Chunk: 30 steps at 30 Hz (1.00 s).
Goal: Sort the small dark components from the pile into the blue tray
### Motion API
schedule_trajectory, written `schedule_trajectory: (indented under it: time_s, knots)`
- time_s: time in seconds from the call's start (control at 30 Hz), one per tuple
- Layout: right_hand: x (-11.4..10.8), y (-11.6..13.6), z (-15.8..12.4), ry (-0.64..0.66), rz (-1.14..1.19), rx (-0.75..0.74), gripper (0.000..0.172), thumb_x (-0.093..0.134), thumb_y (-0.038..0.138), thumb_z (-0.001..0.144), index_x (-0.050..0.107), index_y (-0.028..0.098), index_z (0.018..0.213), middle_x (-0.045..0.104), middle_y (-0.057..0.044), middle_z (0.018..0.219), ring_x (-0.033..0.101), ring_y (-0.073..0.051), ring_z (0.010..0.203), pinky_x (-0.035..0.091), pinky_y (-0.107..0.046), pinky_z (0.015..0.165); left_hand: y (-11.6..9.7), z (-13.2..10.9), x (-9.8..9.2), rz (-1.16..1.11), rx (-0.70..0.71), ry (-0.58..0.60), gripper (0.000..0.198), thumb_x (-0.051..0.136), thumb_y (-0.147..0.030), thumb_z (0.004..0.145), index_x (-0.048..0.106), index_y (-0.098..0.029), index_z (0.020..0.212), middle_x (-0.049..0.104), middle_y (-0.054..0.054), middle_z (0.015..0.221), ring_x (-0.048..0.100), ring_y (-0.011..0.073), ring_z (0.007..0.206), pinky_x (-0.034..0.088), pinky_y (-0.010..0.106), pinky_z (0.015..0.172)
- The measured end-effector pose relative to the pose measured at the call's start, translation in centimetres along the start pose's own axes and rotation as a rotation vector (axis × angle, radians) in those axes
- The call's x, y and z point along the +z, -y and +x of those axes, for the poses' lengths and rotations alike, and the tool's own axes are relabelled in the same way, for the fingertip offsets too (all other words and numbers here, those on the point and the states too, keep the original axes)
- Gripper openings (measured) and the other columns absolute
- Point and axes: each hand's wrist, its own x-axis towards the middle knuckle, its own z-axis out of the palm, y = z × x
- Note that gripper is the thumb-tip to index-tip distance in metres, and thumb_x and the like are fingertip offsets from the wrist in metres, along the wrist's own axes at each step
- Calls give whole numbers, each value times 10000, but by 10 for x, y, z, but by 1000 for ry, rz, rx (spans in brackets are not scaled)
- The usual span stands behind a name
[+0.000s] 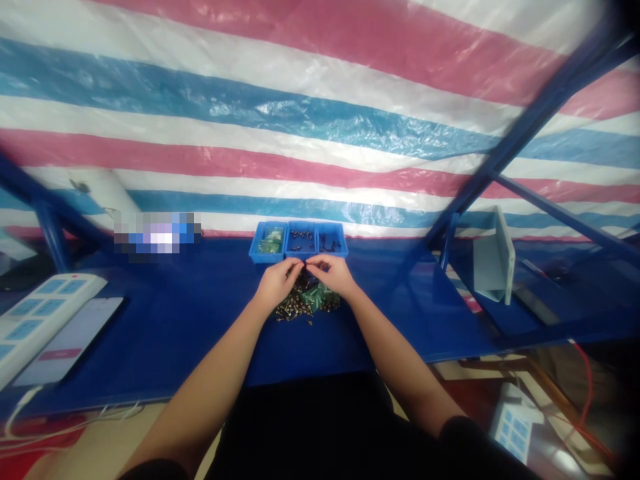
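Metal parts (289, 308), small, brass-coloured, heaped

My hands (280, 283): 2 | blue bins (265, 258): 3 | power strips (31, 317): 2 | phone (75, 337): 1 | brassy pieces (290, 309): dozens, I think, blurred

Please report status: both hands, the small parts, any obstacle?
Left hand, right hand: fingertips close together, any held piece unclear. Small parts piled beneath. Blue bins just beyond; nothing visibly blocking.
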Motion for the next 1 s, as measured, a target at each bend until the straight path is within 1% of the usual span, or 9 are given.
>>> schedule_trajectory:
  time_s: [0.17, 0.33, 0.43, 0.57, 0.67, 0.77, 0.9, 1.0]
  knots:
    - [-1, -8, 1, -29, 32, 8, 241, 665, 341, 800, 730, 167, 954, 745, -68, 904, 680, -161, 752, 527, -277, 693, 1, -1, 1, -23, -15, -9, 306, 511, -452, 915, 646, -222, 1065, 670, -13, 762, 592, 121, 625, 449, 224, 641]
    - [-1, -7, 1, -22, 22, 10, 254, 672, 352, 793, 735, 178, 967, 747, -65, 899, 679, -160, 734, 531, -275, 676, 1, 0, 2, -17, -4, -38, 281, 494, -433, 926, 656, -216, 1001, 665, -9, 770, 586, 118, 634, 437, 224, 639]
    - [0, -6, 1, -35, 15, -1, 282, 683, 348, 786, 730, 183, 1010, 747, -65, 902, 678, -161, 747, 534, -276, 688, 1, 0, 1, -22, -22, -21, 288, 472, -433, 936, 642, -209, 997, 671, -1, 792, 589, 121, 635, 437, 226, 635]
    - [0, -7, 0, -57, 23, 8, 258, 691, 349, 779, 741, 177, 964, 747, -71, 909, 681, -168, 750, 542, -288, 705, 1, 0, 0, -35, -24, 2, 304, 463, -447, 936, 638, -207, 1002, 685, 13, 826, 604, 132, 654, 449, 233, 645]
    - [0, -8, 1, -68, 35, 16, 255, 690, 350, 779, 742, 176, 957, 748, -72, 911, 681, -170, 746, 546, -293, 708, 1, 0, 0, -40, -17, -10, 317, 489, -461, 920, 628, -208, 1050, 661, -1, 770, 584, 127, 627, 450, 232, 637]
    - [-1, -8, 1, -60, 24, 20, 256, 690, 354, 779, 743, 182, 963, 749, -68, 915, 677, -167, 740, 547, -295, 712, 1, -1, 1, -35, -8, -23, 301, 483, -452, 923, 633, -209, 1017, 629, -15, 719, 559, 118, 604, 443, 227, 630]
    - [-1, -8, 1, -46, 7, 6, 285, 692, 359, 780, 735, 188, 1004, 748, -63, 904, 672, -162, 738, 544, -292, 712, 1, -1, 2, -30, -19, -19, 290, 463, -441, 936, 633, -212, 986, 655, -6, 772, 576, 121, 631, 441, 229, 646]
    - [0, -7, 1, -49, 5, 1, 280, 690, 367, 782, 737, 188, 993, 747, -66, 913, 672, -163, 736, 545, -294, 712, 0, -1, 1, -27, -28, -14, 300, 452, -446, 941, 634, -210, 977, 675, 6, 820, 589, 127, 647, 445, 233, 651]
